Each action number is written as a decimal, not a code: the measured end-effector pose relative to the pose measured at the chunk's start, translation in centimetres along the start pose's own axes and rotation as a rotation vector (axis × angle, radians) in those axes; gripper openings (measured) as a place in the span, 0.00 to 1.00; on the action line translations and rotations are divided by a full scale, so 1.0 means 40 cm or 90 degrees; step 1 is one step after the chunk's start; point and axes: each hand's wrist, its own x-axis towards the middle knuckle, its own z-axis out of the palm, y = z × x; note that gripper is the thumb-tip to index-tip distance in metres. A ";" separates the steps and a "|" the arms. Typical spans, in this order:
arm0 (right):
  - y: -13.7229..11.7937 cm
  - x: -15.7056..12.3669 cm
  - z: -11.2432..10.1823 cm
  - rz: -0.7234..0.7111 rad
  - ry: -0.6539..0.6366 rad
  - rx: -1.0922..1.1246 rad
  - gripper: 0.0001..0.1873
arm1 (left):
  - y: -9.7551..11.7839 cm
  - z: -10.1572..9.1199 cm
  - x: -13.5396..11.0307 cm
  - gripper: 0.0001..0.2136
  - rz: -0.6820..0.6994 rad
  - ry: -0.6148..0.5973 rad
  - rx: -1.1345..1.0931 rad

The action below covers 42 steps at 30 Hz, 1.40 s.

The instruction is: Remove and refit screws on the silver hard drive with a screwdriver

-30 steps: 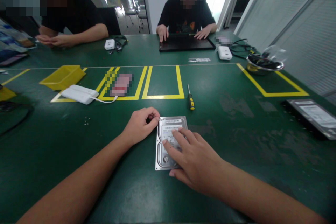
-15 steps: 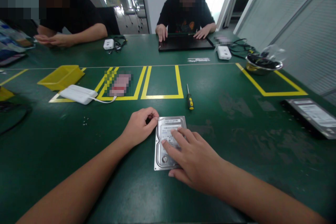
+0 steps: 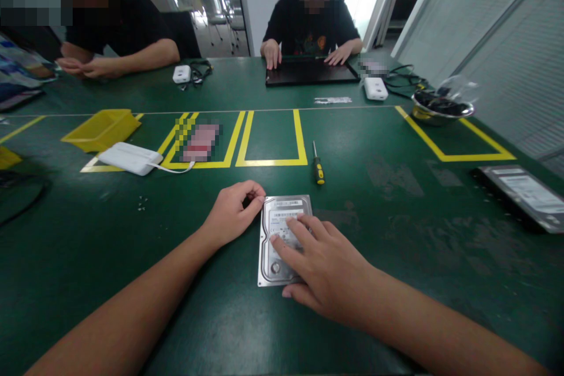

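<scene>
A silver hard drive [image 3: 269,247] lies label-up on the green table, its long sides pointing away from me. The thumb and curled fingers of my left hand [image 3: 235,211] are closed together at its far left corner. Across the drive's right half rests my right hand [image 3: 324,267], fingers spread over the label and thumb by the near edge. That hand hides much of the right side. Beyond the drive, slightly right, lies a screwdriver [image 3: 319,171] with a yellow and black handle, tip pointing away. Several tiny screws [image 3: 141,204] are scattered left of my left hand.
A second hard drive [image 3: 524,191] lies at the right. Farther off are a metal bowl [image 3: 434,117] with dark items, a yellow bin [image 3: 103,129] and a white power bank [image 3: 130,157] cabled to a blurred phone [image 3: 201,142]. Across the table, a person's hands touch a black panel [image 3: 311,72].
</scene>
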 end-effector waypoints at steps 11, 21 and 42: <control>0.006 -0.002 0.010 -0.005 0.011 -0.004 0.38 | -0.008 -0.007 0.002 0.08 -0.017 -0.027 -0.052; 0.006 -0.003 0.012 -0.006 0.019 -0.004 0.38 | -0.020 -0.009 0.004 0.09 -0.025 -0.045 -0.066; 0.005 -0.001 0.008 -0.006 0.009 -0.011 0.38 | -0.016 -0.010 0.005 0.08 -0.016 -0.040 -0.070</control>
